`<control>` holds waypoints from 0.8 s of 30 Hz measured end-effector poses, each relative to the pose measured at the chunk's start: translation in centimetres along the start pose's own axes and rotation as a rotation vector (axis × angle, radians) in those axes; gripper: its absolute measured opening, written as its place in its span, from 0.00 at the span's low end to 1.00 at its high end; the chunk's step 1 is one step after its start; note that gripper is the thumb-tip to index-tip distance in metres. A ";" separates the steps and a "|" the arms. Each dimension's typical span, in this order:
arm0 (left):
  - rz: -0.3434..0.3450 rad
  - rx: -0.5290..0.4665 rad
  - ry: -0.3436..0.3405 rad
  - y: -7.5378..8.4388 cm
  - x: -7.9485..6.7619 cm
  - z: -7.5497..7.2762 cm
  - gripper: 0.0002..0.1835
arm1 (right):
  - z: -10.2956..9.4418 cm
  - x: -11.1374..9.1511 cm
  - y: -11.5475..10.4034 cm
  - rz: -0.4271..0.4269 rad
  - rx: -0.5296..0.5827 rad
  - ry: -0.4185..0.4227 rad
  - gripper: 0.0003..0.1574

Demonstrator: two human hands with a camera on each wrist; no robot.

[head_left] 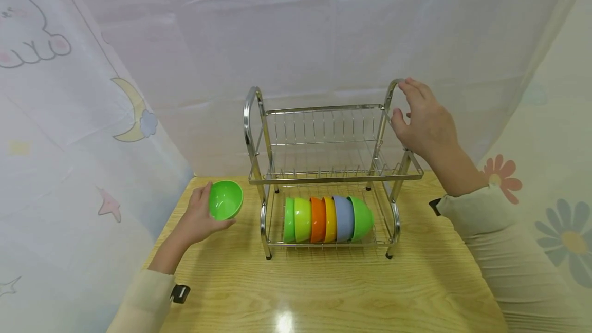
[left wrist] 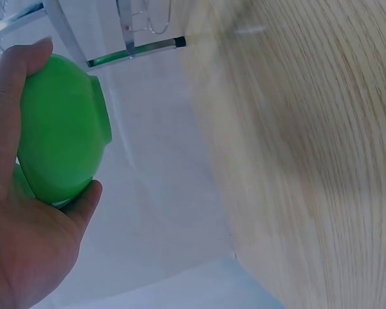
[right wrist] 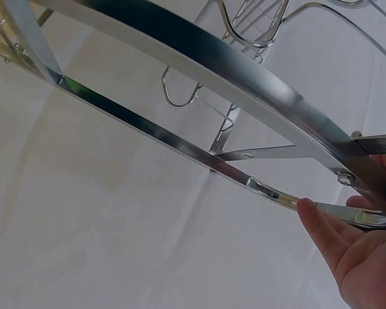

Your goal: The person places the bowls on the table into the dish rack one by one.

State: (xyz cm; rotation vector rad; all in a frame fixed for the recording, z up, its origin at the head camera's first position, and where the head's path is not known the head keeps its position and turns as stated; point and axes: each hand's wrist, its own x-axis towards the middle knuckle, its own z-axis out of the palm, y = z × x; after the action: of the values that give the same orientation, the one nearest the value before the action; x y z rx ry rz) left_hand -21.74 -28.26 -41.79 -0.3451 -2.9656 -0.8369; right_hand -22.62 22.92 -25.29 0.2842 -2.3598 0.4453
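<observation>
Left of the rack, my left hand (head_left: 200, 216) holds a small green bowl (head_left: 226, 199) above the table. Its opening faces up toward the head camera; the left wrist view shows the bowl's outside (left wrist: 63, 132) between thumb and fingers. My right hand (head_left: 427, 121) grips the upper right end of a two-tier metal dish rack (head_left: 335, 179). In the right wrist view, fingers (right wrist: 325, 235) lie against the curved top rail (right wrist: 276, 194); part of that hand is hidden behind the metal. A row of bowls (head_left: 302, 220) stands on edge on the lower tier: green, yellow-green, orange, yellow, blue-grey and green.
The rack stands on black-tipped feet on a wood-grain table (head_left: 324, 292). Its upper tier has upright wire dividers (head_left: 324, 125). A pale cloth (head_left: 300, 30) hangs behind the table, with printed cloth on both sides.
</observation>
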 end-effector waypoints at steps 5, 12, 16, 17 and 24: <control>0.012 -0.015 0.004 1.0 -0.7 -0.4 0.72 | 0.1 0.0 -0.1 0.007 0.011 -0.016 0.33; 0.042 -0.041 0.006 2.2 -1.5 -0.7 0.73 | 0.1 0.0 0.0 0.007 0.028 -0.026 0.33; 0.056 -0.053 0.011 2.9 -2.1 -0.9 0.72 | 0.0 -0.1 0.1 0.019 0.041 -0.043 0.34; 0.059 -0.057 0.012 3.1 -2.2 -0.9 0.72 | -0.1 -0.2 0.1 0.027 0.050 -0.053 0.34; 0.086 -0.074 0.016 4.4 -3.1 -1.0 0.71 | -0.8 -0.2 0.0 0.072 0.147 -0.163 0.40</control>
State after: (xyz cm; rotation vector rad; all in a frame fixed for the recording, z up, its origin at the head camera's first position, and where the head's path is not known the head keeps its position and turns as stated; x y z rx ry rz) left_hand -17.73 -25.72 -38.98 -0.4633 -2.8868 -0.9368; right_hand -22.00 23.26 -24.84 0.3142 -2.5064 0.6539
